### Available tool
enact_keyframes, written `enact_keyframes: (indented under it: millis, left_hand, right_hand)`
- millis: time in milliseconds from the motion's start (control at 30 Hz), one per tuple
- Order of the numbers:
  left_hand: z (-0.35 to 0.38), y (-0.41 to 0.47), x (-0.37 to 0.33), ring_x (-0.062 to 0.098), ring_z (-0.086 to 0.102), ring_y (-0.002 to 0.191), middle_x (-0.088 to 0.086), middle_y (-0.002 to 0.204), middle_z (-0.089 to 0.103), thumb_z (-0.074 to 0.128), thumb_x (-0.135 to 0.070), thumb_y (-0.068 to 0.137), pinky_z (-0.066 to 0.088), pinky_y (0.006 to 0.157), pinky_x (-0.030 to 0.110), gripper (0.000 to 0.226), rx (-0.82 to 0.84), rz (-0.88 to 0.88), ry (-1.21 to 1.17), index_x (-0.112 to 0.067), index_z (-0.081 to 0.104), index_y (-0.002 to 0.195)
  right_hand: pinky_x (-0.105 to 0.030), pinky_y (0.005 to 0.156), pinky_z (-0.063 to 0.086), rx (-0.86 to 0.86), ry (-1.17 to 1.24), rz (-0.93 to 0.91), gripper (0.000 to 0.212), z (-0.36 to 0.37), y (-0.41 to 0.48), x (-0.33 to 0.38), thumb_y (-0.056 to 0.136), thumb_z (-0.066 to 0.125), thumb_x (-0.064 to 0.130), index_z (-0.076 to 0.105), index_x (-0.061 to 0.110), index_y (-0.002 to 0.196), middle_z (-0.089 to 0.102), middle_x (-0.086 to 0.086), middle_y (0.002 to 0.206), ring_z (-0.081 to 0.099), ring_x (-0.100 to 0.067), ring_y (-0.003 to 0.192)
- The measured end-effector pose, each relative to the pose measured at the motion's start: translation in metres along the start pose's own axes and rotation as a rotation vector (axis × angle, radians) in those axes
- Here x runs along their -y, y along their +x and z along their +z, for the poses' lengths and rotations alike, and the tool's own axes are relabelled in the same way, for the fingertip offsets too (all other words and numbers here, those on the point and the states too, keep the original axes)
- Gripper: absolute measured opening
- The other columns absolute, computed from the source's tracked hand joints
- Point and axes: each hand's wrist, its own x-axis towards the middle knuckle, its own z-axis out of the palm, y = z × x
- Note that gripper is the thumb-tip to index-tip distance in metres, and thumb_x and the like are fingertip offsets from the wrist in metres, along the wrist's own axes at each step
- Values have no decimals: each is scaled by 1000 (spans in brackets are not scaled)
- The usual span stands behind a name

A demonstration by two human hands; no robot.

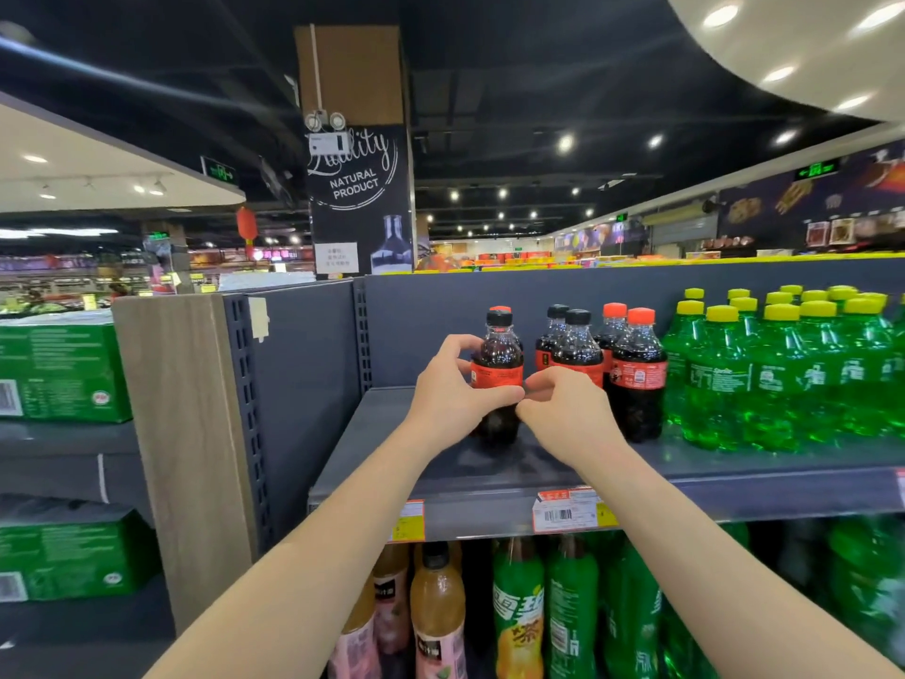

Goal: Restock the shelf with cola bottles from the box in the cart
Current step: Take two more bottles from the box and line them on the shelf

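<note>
I've L hand (458,384) clamped on black-cap cola bottle (498,357), R hand (563,409) grip unclear; shoving it back could topple neighbour colas (578,347).

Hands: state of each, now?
Left hand: grips cola bottle.
Right hand: curled against the same bottle; whether it holds it cannot be told.

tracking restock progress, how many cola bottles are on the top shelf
6: a black-capped cola bottle in the left hand, a red cap peeking behind it, two black-capped bottles mid-shelf, two red-capped bottles beside the green bottles. More may hide behind.
</note>
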Motion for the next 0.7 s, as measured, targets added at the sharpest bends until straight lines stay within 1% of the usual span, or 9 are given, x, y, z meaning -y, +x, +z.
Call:
enact_keyframes:
  millis: [33,100,167,267,367,433,500,633,700]
  left_hand:
    - [4,1,0,5,66,96,-8,102,70,93,-33,69,49,78,23,69,8,-11,-4,-33,54,125]
    - [11,3,1,3,64,95,-7,102,69,92,-32,71,46,74,20,69,20,-27,-15,-31,52,127]
    - [16,6,2,2,63,96,-7,103,67,92,-33,73,46,74,19,69,24,-35,-12,-31,51,129]
    - [22,11,0,9,65,96,-8,100,66,91,-37,74,52,81,25,69,14,-42,23,-30,51,130]
    - [28,14,0,16,66,101,-6,103,70,88,-47,72,54,91,35,73,5,-42,106,-33,50,132]
    - [30,12,1,18,66,102,-4,106,71,87,-48,73,54,92,36,73,-4,-42,123,-34,48,134]
    - [30,10,1,18,66,103,-4,106,71,87,-44,75,53,92,36,73,-15,-45,110,-33,48,135]
    - [29,9,-1,18,66,105,-5,109,71,88,-42,75,54,96,39,73,-2,-70,85,-36,47,135]
    - [30,9,-2,18,66,106,-4,110,71,88,-42,75,54,97,41,73,-4,-79,87,-36,47,135]
  right_hand:
    - [-25,90,47,-10,0,7,32,-2,1,-2,87,64,18,67,15,119,71,2,108,63,-17,108]
    - [-24,86,45,-26,8,22,33,-6,2,-8,88,64,20,68,15,121,71,0,113,61,-15,104]
    - [-22,82,42,-30,10,33,34,-9,4,-14,88,64,21,68,15,122,70,0,115,58,-14,99]
    - [-25,86,45,-28,0,42,34,-11,4,-19,89,64,20,68,14,122,70,-2,116,61,-17,103]
    - [-25,87,45,-36,8,46,33,-11,3,-20,88,64,19,69,14,121,71,-2,116,62,-19,108]
    - [-25,87,46,-24,12,51,33,-11,2,-20,88,64,20,68,14,121,71,-2,116,63,-19,108]
    - [-25,86,46,-13,18,54,34,-12,1,-22,88,63,20,68,15,122,70,-1,116,62,-18,105]
    - [-23,81,42,-7,18,50,34,-14,-1,-24,88,63,19,68,15,122,70,-1,116,58,-14,96]
    - [-23,80,41,-4,21,49,34,-14,0,-24,88,63,18,68,15,122,70,-1,116,56,-13,95]
